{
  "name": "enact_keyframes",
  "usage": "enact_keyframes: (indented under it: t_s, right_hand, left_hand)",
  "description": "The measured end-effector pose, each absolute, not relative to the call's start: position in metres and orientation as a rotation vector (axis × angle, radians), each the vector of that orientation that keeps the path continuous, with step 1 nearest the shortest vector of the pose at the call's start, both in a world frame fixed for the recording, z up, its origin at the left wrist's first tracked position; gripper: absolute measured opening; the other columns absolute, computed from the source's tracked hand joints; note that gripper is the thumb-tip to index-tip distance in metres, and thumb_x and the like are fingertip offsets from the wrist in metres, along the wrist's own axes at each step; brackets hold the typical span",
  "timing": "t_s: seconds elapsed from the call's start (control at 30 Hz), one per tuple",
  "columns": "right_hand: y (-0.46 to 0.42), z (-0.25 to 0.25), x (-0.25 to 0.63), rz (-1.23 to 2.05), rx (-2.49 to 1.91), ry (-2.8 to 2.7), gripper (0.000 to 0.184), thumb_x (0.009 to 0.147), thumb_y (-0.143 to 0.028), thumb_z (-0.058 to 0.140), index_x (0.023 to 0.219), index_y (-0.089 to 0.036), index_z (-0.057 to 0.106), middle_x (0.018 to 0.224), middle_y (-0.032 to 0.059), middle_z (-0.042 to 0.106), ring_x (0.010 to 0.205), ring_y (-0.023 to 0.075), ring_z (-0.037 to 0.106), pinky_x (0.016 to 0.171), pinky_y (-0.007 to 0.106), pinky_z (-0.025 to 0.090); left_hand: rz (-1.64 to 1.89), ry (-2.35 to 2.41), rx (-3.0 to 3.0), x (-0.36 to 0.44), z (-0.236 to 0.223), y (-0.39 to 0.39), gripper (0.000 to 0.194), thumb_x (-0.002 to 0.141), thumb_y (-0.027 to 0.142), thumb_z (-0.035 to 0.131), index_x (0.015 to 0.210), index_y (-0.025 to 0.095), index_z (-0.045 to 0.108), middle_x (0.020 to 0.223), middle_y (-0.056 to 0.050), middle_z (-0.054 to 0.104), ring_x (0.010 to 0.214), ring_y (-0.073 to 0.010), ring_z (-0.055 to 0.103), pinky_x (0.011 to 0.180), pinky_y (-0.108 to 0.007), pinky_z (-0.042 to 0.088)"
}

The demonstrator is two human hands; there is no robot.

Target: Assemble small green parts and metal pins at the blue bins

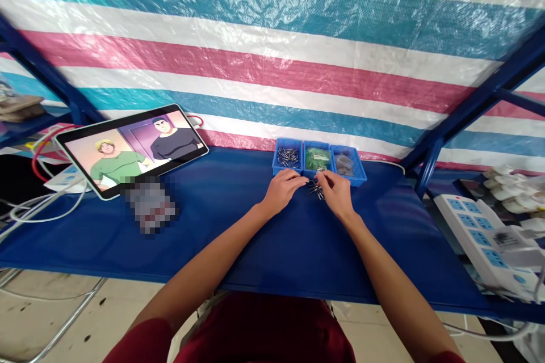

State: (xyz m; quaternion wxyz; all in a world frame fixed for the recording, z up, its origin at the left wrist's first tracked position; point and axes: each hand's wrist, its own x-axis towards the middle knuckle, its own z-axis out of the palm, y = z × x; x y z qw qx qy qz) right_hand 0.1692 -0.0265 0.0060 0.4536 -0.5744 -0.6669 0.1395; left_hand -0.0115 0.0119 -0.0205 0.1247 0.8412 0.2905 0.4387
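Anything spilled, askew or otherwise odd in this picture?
A pixelated patch below the tablet hides whatever lies there. Small metal pieces lie outside the blue bins, beside the right hand; whether spilled or set out, I cannot tell.

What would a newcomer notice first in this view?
Probably the big striped sheet behind the blue table, then the lit tablet showing a cartoon, propped at the table's left. After that, the eye would likely fall on the left hand and right hand, close together by some small dark pieces in front of three blue trays.
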Motion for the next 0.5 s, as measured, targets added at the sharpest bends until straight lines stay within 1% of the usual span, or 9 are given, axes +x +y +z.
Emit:
enact_keyframes:
  t_s: [0.1, 0.17, 0.23, 0.33, 0.43, 0.5]
  right_hand:
    - [-0.0282, 0.008, 0.1681, 0.333, -1.397, -1.665, 0.039, 0.092, -0.044, 0.046, 0.074, -0.017, 0.067, 0.06, 0.0013, 0.059, 0.054, 0.0138, 0.051, 0.058, 0.026, 0.038]
    - [-0.0285, 0.0087, 0.1666, 0.355, -1.365, -1.683, 0.036, 0.091, -0.043, 0.048, 0.075, -0.017, 0.067, 0.063, 0.002, 0.061, 0.056, 0.0143, 0.051, 0.058, 0.027, 0.039]
    - [-0.0282, 0.0087, 0.1652, 0.401, -1.338, -1.707, 0.033, 0.09, -0.042, 0.05, 0.077, -0.017, 0.068, 0.069, 0.0034, 0.065, 0.059, 0.0152, 0.053, 0.059, 0.027, 0.04]
    - [-0.027, 0.0073, 0.1642, 0.474, -1.31, -1.733, 0.029, 0.089, -0.04, 0.052, 0.081, -0.018, 0.068, 0.077, 0.0046, 0.069, 0.06, 0.0155, 0.054, 0.06, 0.028, 0.042]
    - [-0.0257, 0.0047, 0.1644, 0.53, -1.284, -1.71, 0.026, 0.087, -0.04, 0.055, 0.08, -0.018, 0.068, 0.076, 0.0041, 0.068, 0.059, 0.0147, 0.053, 0.06, 0.028, 0.042]
    - [-0.0249, 0.0023, 0.1644, 0.591, -1.272, -1.652, 0.027, 0.085, -0.042, 0.056, 0.079, -0.018, 0.067, 0.074, 0.0035, 0.066, 0.058, 0.0142, 0.052, 0.058, 0.027, 0.042]
  left_hand:
    - [1.336, 0.867, 2.369, -0.0101, -0.0223, 0.0124, 0.025, 0.092, 0.037, 0.056, 0.093, 0.019, 0.073, 0.082, -0.005, 0.071, 0.079, -0.0177, 0.063, 0.078, -0.031, 0.049]
    - [1.372, 0.895, 2.246, -0.0093, -0.0212, 0.0109, 0.022, 0.089, 0.036, 0.061, 0.088, 0.018, 0.072, 0.081, -0.005, 0.071, 0.076, -0.0168, 0.065, 0.076, -0.03, 0.051]
    - [1.387, 0.912, 2.149, -0.0091, -0.0185, 0.0087, 0.019, 0.087, 0.034, 0.063, 0.085, 0.018, 0.072, 0.081, -0.004, 0.072, 0.076, -0.0169, 0.066, 0.076, -0.029, 0.051]
    - [1.381, 0.906, 2.061, -0.0087, -0.0143, 0.0058, 0.017, 0.088, 0.031, 0.063, 0.085, 0.019, 0.074, 0.084, -0.004, 0.074, 0.08, -0.0179, 0.068, 0.08, -0.031, 0.052]
    - [1.377, 0.894, 1.922, -0.0066, -0.0131, 0.005, 0.016, 0.086, 0.032, 0.065, 0.086, 0.02, 0.075, 0.086, -0.005, 0.074, 0.081, -0.0186, 0.068, 0.081, -0.032, 0.053]
    - [1.386, 0.888, 1.746, -0.0038, -0.0142, 0.0055, 0.017, 0.081, 0.034, 0.069, 0.087, 0.018, 0.074, 0.089, -0.006, 0.074, 0.08, -0.0186, 0.069, 0.079, -0.032, 0.054]
